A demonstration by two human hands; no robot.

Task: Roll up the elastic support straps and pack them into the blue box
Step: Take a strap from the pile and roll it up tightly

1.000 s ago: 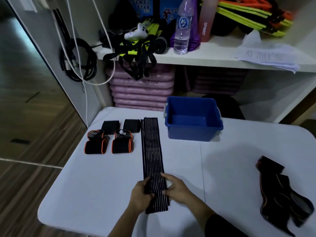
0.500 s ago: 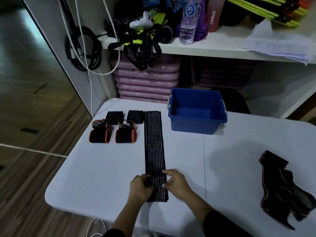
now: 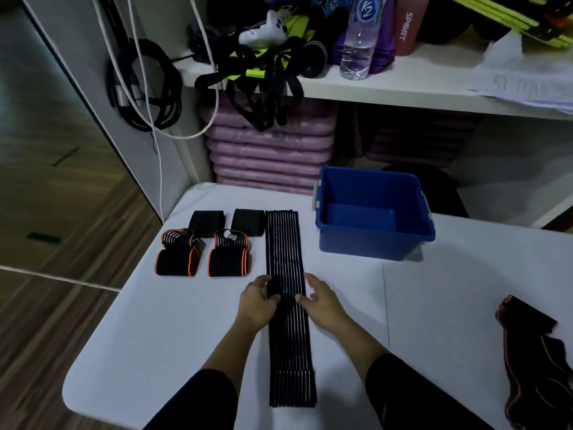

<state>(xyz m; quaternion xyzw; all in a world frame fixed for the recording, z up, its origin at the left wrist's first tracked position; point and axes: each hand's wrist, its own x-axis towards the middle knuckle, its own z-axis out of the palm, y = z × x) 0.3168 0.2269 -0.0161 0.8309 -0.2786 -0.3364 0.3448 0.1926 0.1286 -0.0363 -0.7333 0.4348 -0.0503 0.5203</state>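
Note:
A long black ribbed elastic strap (image 3: 288,346) lies flat down the middle of the white table (image 3: 173,321), running from the far side to the near edge. My left hand (image 3: 257,304) pinches its left edge about halfway along. At the same height my right hand (image 3: 324,302) holds the right edge with curled fingers. The blue box (image 3: 372,243) stands to the far right of the strap and looks empty. Left of the strap lie two black rolled straps (image 3: 207,223) and two orange-trimmed rolled straps (image 3: 176,262).
A loose black strap with orange trim (image 3: 539,361) is heaped at the table's right edge. Behind the table a white shelf (image 3: 403,88) carries a water bottle (image 3: 356,41), tangled black straps and papers. Purple mats (image 3: 269,150) are stacked below it. Cables hang at left.
Both hands have slid from the strap's near end up to its middle. The near end now lies flat behind them. The view has shifted closer and lower.

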